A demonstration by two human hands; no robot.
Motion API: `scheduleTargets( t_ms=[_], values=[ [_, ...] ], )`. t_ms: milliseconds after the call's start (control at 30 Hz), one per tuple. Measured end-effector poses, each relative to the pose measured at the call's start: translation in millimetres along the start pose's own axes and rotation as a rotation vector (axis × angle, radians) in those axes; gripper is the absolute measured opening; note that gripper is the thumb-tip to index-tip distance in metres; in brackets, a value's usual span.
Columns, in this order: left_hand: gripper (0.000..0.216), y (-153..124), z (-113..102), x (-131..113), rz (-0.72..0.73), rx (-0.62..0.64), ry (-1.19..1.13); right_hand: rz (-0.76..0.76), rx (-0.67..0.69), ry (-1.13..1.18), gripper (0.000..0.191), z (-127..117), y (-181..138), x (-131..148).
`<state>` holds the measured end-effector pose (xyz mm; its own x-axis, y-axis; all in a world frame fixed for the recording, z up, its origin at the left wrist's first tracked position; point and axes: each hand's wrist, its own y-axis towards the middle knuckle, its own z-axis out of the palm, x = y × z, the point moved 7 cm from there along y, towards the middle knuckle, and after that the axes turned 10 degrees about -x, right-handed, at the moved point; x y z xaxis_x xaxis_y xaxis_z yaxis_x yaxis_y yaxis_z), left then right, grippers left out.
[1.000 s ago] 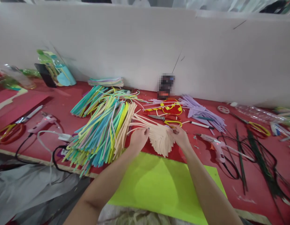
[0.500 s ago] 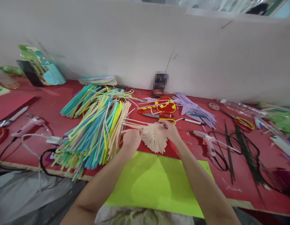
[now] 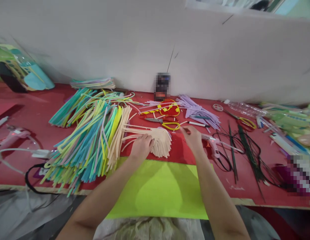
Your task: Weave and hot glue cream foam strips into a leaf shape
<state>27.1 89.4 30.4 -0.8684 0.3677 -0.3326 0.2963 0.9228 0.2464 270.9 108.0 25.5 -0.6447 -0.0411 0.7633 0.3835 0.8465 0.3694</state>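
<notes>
A woven piece of cream pipe cleaners (image 3: 161,141) lies on the red table, its loose strands stretching left. My left hand (image 3: 142,145) is on these strands at the left side of the weave, fingers curled over and pinching it; the fingertips are partly hidden. My right hand (image 3: 192,136) is off the weave, to its right, with thumb and forefinger apart and nothing visible between them. Just beyond its fingertips lie scissors (image 3: 167,123) with red and yellow handles. A pink glue gun (image 3: 214,146) rests to the right of that hand.
A big heap of coloured pipe cleaners (image 3: 87,143) spreads at the left. Purple pipe cleaners (image 3: 198,111), a marker (image 3: 198,124) and a red-and-yellow piece (image 3: 170,107) lie behind. A lime-green sheet (image 3: 157,190) covers the front edge. Dark stems (image 3: 252,156) and cords lie right.
My right hand has let go of the weave's right edge and moved right. My left hand stays on the strands. The view has shifted right.
</notes>
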Motion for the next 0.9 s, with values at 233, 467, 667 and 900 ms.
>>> scheduleTargets(
  t_ms=[233,467,667,900],
  values=[
    [0.023,-2.3,5.8,-4.1,0.002,0.075,-0.012,0.028,0.012,-0.025,0.030,-0.3,-7.0,-5.2],
    [0.024,-1.8,11.0,-1.4,-0.019,0.112,-0.017,-0.031,0.100,-0.045,0.018,57.5,-4.8,21.4],
    [0.024,-1.0,13.2,0.9,-0.014,0.109,-0.033,0.034,0.105,0.005,0.013,74.1,-5.5,15.8],
    [0.020,-0.8,13.5,1.6,0.006,0.082,-0.054,0.201,0.206,0.246,0.036,74.9,-16.8,11.1]
  ],
)
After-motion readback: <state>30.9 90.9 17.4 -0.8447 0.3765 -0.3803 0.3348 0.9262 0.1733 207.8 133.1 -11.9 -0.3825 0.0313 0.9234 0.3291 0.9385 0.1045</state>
